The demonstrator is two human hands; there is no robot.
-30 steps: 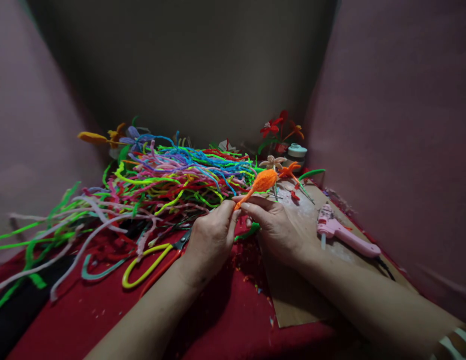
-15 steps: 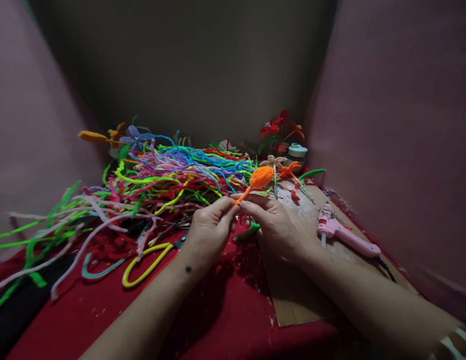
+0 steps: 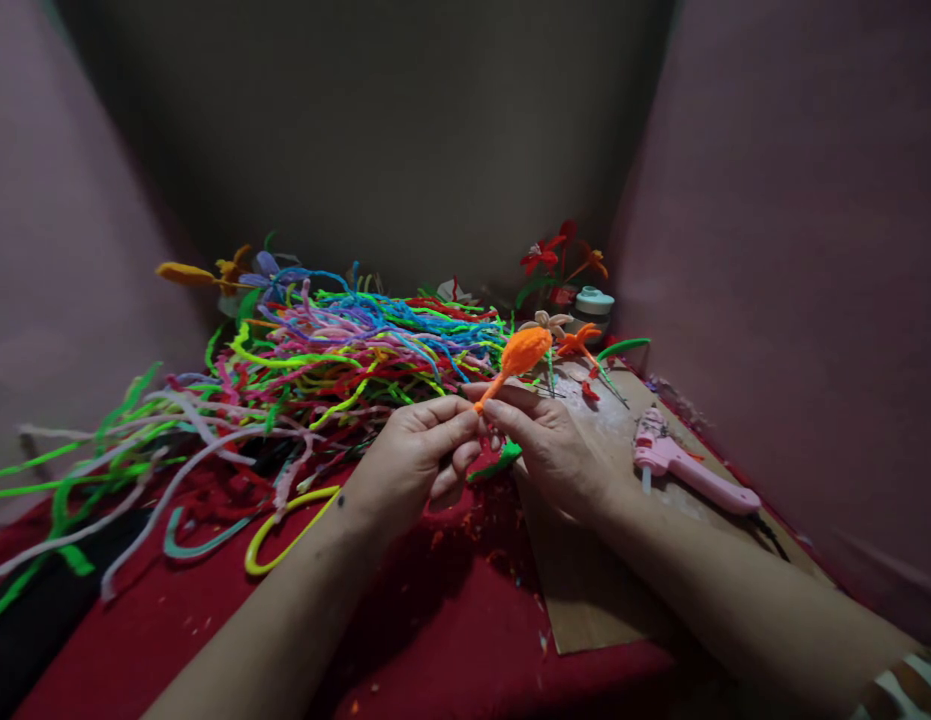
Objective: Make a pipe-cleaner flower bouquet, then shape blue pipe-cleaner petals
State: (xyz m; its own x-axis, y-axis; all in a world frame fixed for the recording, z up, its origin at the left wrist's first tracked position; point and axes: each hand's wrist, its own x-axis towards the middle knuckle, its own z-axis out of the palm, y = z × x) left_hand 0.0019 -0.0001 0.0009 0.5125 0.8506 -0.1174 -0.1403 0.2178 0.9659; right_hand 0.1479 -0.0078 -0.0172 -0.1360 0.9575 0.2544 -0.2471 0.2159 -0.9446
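Note:
An orange pipe-cleaner bud on a thin orange stem sticks up and to the right from between my hands. My left hand pinches the stem's lower end with thumb and forefinger. My right hand pinches the same stem from the right side, fingers touching the left hand's. Both hands hover above the red cloth, just in front of a big tangled pile of coloured pipe cleaners. A green pipe-cleaner piece lies under my hands.
Yellow-handled scissors lie left of my left wrist. A pink glue gun rests on a brown cardboard sheet at right. Finished pipe-cleaner flowers and a small capped jar stand at the back. Walls close in on both sides.
My left hand has rolled so its back turns left and its fingers curl under the stem. The orange bud has tilted slightly more upright. My right hand barely moved.

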